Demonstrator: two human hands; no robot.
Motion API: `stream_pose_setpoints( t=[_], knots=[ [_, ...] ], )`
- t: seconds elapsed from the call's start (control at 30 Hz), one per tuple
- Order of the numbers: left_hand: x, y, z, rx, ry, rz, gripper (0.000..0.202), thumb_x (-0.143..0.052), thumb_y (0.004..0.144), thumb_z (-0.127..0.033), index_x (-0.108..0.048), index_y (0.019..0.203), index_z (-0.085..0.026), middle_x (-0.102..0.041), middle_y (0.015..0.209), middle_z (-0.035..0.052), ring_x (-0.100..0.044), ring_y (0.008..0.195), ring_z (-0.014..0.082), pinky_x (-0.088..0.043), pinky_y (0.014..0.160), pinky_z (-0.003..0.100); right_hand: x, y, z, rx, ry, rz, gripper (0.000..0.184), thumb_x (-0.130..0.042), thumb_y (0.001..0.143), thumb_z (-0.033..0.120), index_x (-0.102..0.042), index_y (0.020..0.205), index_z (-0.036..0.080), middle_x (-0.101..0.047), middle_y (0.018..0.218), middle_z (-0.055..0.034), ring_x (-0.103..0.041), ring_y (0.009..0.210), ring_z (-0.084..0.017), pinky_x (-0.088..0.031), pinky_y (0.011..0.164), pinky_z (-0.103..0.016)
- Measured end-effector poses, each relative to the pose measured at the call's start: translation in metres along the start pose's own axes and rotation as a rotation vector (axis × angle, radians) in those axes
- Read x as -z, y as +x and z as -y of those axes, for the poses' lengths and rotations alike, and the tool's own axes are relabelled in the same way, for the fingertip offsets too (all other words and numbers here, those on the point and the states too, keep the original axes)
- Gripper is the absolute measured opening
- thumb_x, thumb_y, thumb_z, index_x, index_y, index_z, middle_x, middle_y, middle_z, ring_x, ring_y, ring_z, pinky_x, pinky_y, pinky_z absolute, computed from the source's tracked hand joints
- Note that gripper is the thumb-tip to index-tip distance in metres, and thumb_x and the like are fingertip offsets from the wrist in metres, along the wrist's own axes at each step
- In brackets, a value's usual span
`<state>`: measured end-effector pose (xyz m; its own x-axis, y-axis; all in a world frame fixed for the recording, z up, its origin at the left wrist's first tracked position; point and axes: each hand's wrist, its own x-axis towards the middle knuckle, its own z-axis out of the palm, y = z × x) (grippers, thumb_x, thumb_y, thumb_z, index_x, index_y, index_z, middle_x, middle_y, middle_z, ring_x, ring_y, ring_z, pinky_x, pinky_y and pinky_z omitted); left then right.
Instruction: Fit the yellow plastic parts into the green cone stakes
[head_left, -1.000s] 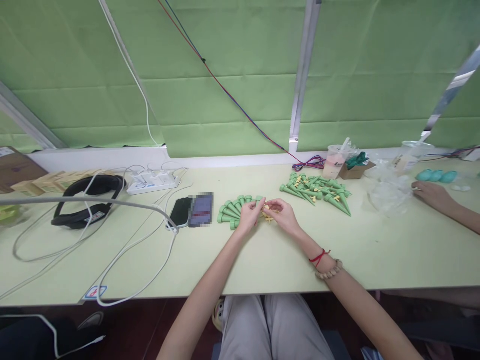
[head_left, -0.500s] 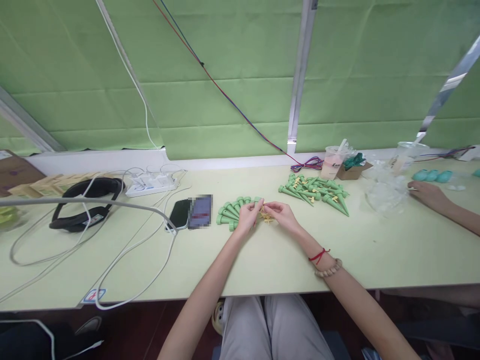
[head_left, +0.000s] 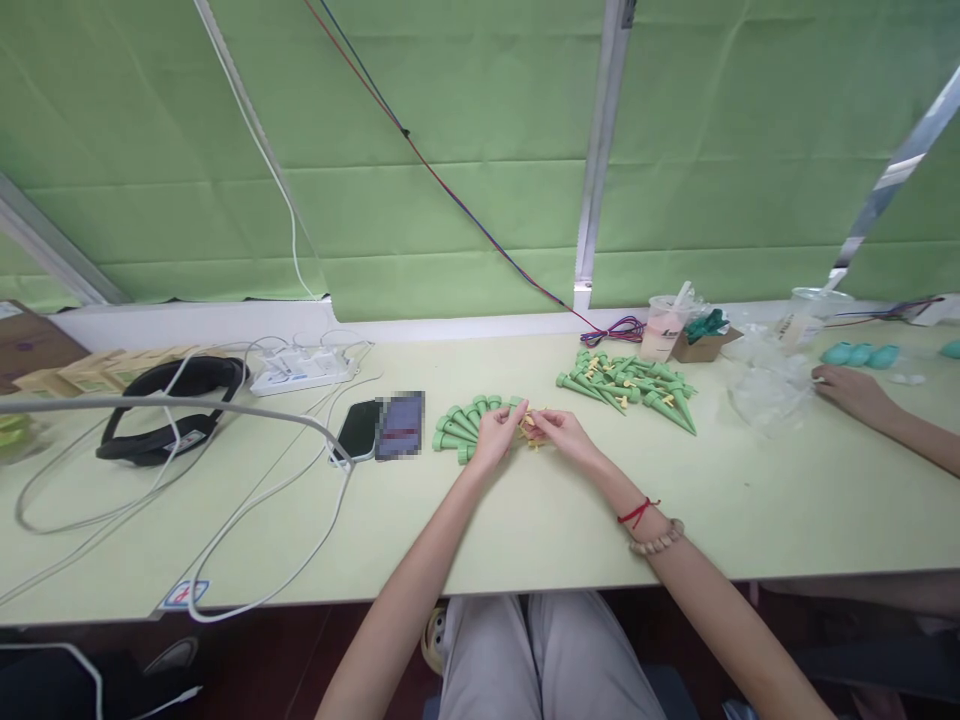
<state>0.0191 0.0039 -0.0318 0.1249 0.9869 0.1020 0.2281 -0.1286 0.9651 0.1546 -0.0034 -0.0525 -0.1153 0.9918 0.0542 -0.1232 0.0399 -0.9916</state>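
Pale-green tabletop [head_left: 645, 535] is strewn left with white cables [head_left: 187, 401]; a small yellow piece [head_left: 528, 419] is pinched by right hand [head_left: 564, 432]; left hand [head_left: 496, 432] curled, hold unclear.

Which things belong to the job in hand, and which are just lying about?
Seemingly in the job:
green spikes fanned beside the left hand
yellow pieces by the right hand
pile of green spikes

Lying about:
dark phone
power strip
black band
drink cup

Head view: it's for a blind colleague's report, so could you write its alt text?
A person's left hand and right hand are close together at small yellow pieces on a pale table, next to a fanned row of green spikes. A heap of both lies farther right; pale cables lie left, and another person's hand is at far right.
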Motion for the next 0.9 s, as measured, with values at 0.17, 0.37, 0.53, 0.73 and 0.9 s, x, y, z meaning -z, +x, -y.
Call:
stream_pose_setpoints(
  t=[0.17, 0.37, 0.53, 0.73, 0.9],
  knots=[
    [0.002, 0.000, -0.001, -0.026, 0.007, -0.024, 0.052, -0.053, 0.070, -0.060, -0.032, 0.049, -0.017, -0.021, 0.044, -0.0056, -0.022, 0.035, 0.0041, -0.015, 0.039, 0.023, 0.000, -0.002, 0.001, 0.083, -0.036, -0.033, 0.040, -0.071, 0.060, 0.043, -0.067, 0.084, 0.012, -0.068, 0.083, -0.0090, -0.064, 0.075, -0.017, -0.051, 0.076, -0.032],
    [0.008, 0.006, 0.003, 0.072, -0.035, -0.128, 0.048, -0.047, 0.073, -0.062, -0.049, 0.057, -0.017, -0.024, 0.036, -0.0059, -0.024, 0.030, 0.0060, -0.015, 0.036, 0.022, 0.005, -0.002, -0.001, 0.266, -0.287, -0.173, 0.033, -0.071, 0.060, 0.038, -0.067, 0.080, 0.012, -0.067, 0.084, -0.0111, -0.063, 0.072, -0.019, -0.052, 0.068, -0.032],
    [0.010, 0.007, 0.004, 0.109, -0.105, -0.156, 0.055, -0.036, 0.077, -0.066, -0.054, 0.060, -0.017, -0.028, 0.032, -0.0046, -0.026, 0.028, 0.0080, -0.020, 0.034, 0.022, 0.012, -0.001, -0.005, 0.237, -0.482, -0.239, 0.029, -0.062, 0.069, 0.039, -0.068, 0.082, 0.013, -0.067, 0.078, -0.0092, -0.061, 0.069, -0.019, -0.049, 0.068, -0.033],
    [0.006, 0.004, 0.004, 0.061, -0.014, -0.145, 0.058, -0.040, 0.074, -0.067, -0.043, 0.045, -0.017, -0.025, 0.037, -0.0032, -0.028, 0.036, 0.0069, -0.021, 0.039, 0.021, 0.006, -0.001, -0.001, 0.284, -0.401, -0.264, 0.040, -0.057, 0.072, 0.047, -0.067, 0.092, 0.014, -0.065, 0.093, -0.0110, -0.059, 0.078, -0.018, -0.047, 0.071, -0.031],
    [0.004, 0.002, 0.004, -0.017, 0.057, -0.066, 0.058, -0.044, 0.074, -0.065, -0.040, 0.044, -0.016, -0.028, 0.041, -0.0020, -0.029, 0.041, 0.0074, -0.021, 0.043, 0.023, -0.007, -0.006, 0.001, 0.167, -0.173, -0.021, 0.039, -0.061, 0.069, 0.050, -0.066, 0.079, 0.013, -0.066, 0.076, -0.0070, -0.059, 0.068, -0.015, -0.047, 0.066, -0.027]
  ],
)
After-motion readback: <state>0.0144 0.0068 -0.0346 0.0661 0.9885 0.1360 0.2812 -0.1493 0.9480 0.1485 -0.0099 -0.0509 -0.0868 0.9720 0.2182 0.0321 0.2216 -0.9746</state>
